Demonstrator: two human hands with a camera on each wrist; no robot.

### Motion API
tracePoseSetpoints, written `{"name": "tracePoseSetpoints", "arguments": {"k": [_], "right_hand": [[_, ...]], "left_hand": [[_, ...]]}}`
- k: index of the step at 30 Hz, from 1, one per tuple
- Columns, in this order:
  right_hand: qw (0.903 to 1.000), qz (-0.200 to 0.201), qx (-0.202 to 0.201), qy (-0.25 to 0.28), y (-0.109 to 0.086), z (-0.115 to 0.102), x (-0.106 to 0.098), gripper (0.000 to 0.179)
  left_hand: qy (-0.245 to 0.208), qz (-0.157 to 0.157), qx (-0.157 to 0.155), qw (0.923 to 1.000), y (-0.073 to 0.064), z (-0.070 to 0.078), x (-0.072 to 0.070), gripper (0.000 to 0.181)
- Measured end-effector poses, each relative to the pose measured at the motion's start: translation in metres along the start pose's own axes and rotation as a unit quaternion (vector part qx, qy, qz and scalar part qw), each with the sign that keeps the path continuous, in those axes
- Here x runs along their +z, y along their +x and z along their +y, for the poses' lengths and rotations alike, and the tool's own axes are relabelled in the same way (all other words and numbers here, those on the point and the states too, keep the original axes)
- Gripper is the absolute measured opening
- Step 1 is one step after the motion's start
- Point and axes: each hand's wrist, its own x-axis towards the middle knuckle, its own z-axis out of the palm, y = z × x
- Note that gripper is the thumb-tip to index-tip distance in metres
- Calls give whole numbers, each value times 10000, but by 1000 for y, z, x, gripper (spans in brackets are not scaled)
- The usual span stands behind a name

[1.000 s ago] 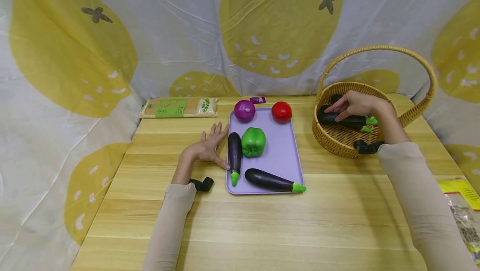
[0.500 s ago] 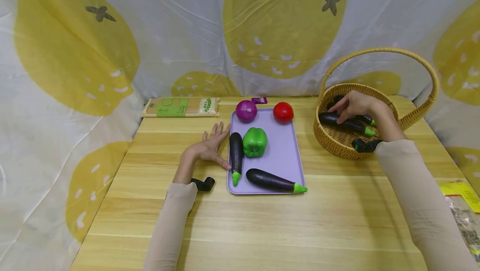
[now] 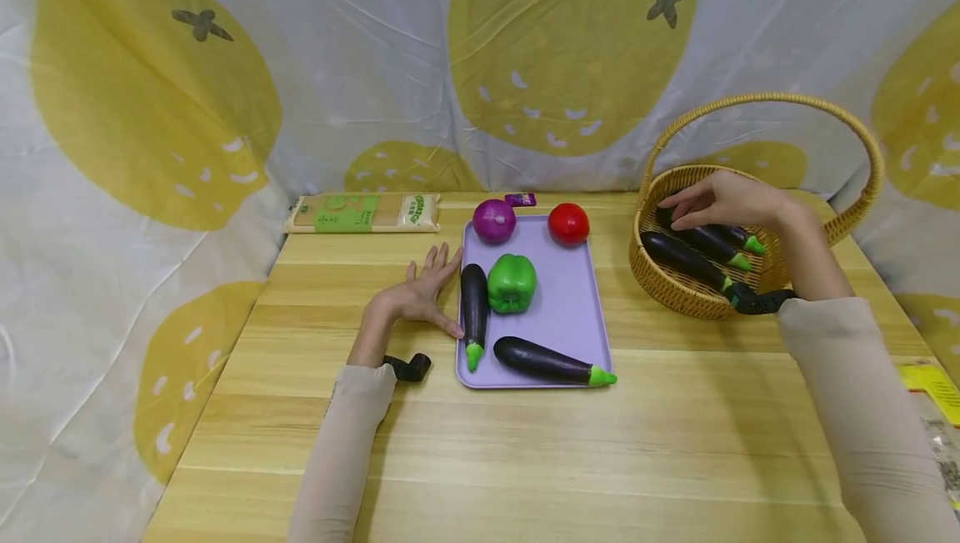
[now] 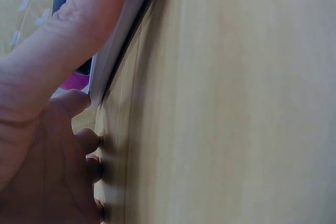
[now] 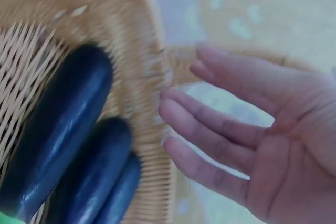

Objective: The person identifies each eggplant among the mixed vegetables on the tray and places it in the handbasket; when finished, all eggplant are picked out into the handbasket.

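Note:
My right hand hovers over the wicker basket, fingers relaxed and holding nothing; in the right wrist view, a gap separates it from the eggplants. Three dark eggplants lie side by side in the basket: a front eggplant, with two partly covered ones behind it. Fingers spread, my left hand touches the left edge of the lilac tray. That tray bears an upright eggplant along its left side, a slanted eggplant near the front, a green bell pepper, a purple onion and a red tomato.
A flat noodle package lies at the back left of the wooden table. Behind the tray is a small purple packet. The basket's tall handle arches over it. A yellow-topped bag sits at the right edge.
My right hand has let go of an eggplant in the basket and moved up and slightly right. The front eggplant now lies apart from the others. My left hand has stayed at the tray.

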Motion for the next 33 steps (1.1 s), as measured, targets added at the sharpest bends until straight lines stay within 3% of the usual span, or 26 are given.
{"name": "tracePoseSetpoints", "arguments": {"k": [7, 11, 15, 20, 28, 33], "right_hand": [[9976, 120, -665, 133, -26, -43, 10, 38], [9915, 352, -1249, 120, -33, -65, 27, 40], [9839, 335, -1747, 141, -34, -80, 51, 42], [9766, 10, -2097, 476, -27, -96, 89, 43], [9569, -950, -2425, 1286, -15, -110, 147, 46], [9491, -1104, -2593, 1405, -10, -115, 173, 52]], "left_hand": [[-46, -5, -1, 10000, 0, 0, 0, 146], [-1, -25, -26, 10000, 0, 0, 1, 146], [-56, -8, 15, 10000, 1, -1, 1, 146], [-40, 16, 41, 10000, 2, -2, 0, 147], [-8, 10, 3, 10000, 2, -1, 0, 147], [29, 16, 3, 10000, 1, -1, 0, 146]]}}
